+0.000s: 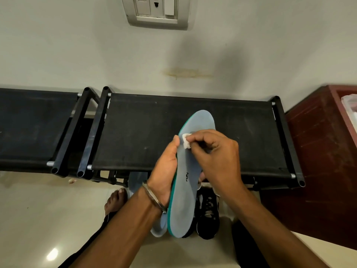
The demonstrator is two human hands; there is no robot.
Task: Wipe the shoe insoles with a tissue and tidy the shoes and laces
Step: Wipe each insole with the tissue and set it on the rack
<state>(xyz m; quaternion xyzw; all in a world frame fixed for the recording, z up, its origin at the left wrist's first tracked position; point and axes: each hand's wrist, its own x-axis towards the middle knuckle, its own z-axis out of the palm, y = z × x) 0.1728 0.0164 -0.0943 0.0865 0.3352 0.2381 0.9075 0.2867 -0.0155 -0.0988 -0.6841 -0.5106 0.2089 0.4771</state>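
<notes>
we see a grey-blue insole (pixel 190 171) with a teal edge held up lengthwise in front of a black fabric-topped shoe rack (pixel 146 130), its toe end pointing away toward the wall and its heel end low, near the floor. the left hand (pixel 166 169) grips it along its left edge, thumb lying up the side and fingers wrapped behind, with a metal bangle (pixel 154 198) on the wrist. the right hand (pixel 214 157) has its fingers curled, pinching a small wad of white tissue (pixel 185 139) and pressing it against the insole's upper face, just beside the left thumb tip. under the insole, on the pale floor, a black lace-up shoe (pixel 209 215) stands to the right, and a second pale blue insole (pixel 161 226) lies to the left (mostly hidden by the left wrist). a bare foot (pixel 116 201) rests on the floor left of that. a second black rack (pixel 34 124) stands to the left, a dark red cabinet (pixel 318 151) to the right, and a switch plate (pixel 157 11) sits on the wall above.
</notes>
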